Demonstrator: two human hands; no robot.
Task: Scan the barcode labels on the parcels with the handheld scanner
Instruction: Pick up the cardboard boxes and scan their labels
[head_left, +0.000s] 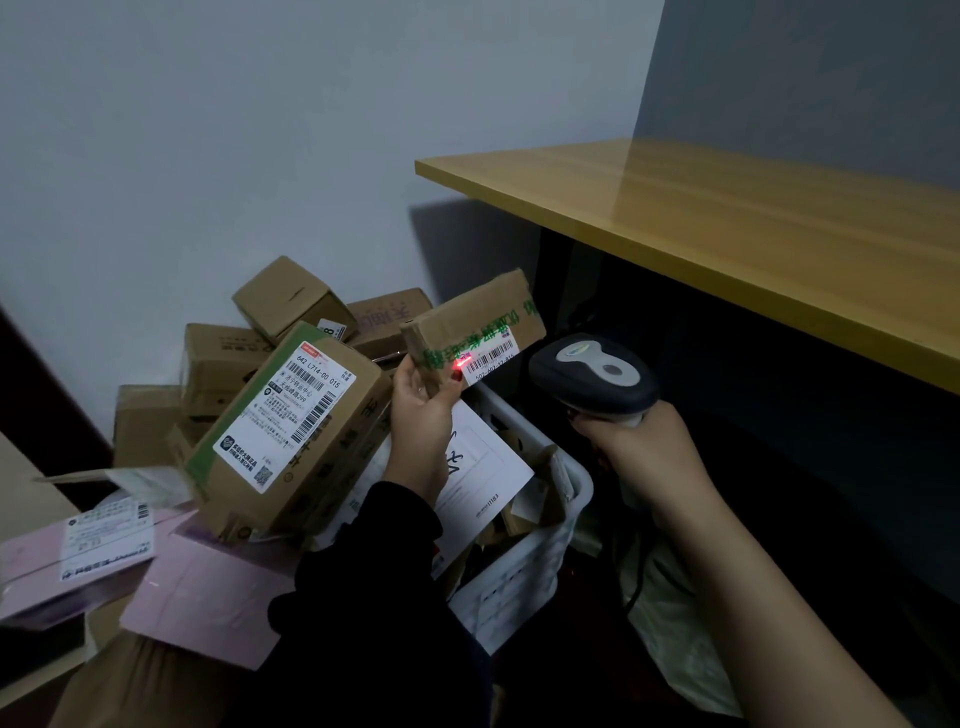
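My left hand (423, 410) grips a small brown cardboard parcel (475, 322) by its left end and holds it up above the white basket. Green tape runs along the parcel, and its white barcode label (491, 358) faces the scanner. A red light spot glows at the label's left edge. My right hand (631, 441) grips the handle of the dark grey handheld scanner (595, 376), whose head points left at the label, a short way off.
A white plastic basket (524, 587) under the parcel holds papers and packets. Several cardboard parcels, one large labelled box (291, 431) among them, are piled at the left against the wall. Pink parcels (202, 592) lie at the lower left. A yellow tabletop (727, 228) juts out at the right.
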